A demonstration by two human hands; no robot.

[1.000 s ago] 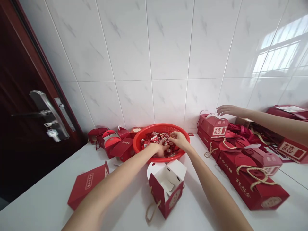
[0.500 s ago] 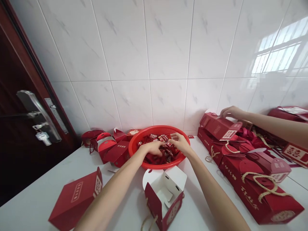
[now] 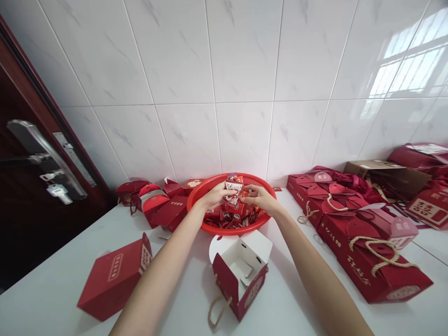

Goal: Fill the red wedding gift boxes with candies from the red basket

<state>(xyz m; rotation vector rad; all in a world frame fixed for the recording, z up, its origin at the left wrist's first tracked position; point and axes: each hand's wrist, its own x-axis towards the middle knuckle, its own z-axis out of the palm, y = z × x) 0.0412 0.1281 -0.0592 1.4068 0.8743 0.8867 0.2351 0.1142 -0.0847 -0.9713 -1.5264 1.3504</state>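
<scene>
In front of me, a red plastic basket holds many small wrapped candies. My left hand is closed on a white-and-red wrapped candy, raised over the pile; others seem bunched with it. Facing it, my right hand has its fingers curled round a red wrapped candy at the fingertips, which partly hide it. Nearer to me stands an open dark-red gift box, its white inside showing and a rope handle hanging at its side.
A closed red box stands at left, with several folded boxes behind it. Along the right are rows of red gift boxes with rope handles, and a brown carton. A tiled wall closes the back; a door is at left.
Both my hands have come up from the pile, now with wrapped candies between them. At right, another person's arm and the pink-red box it touched are gone from view.
</scene>
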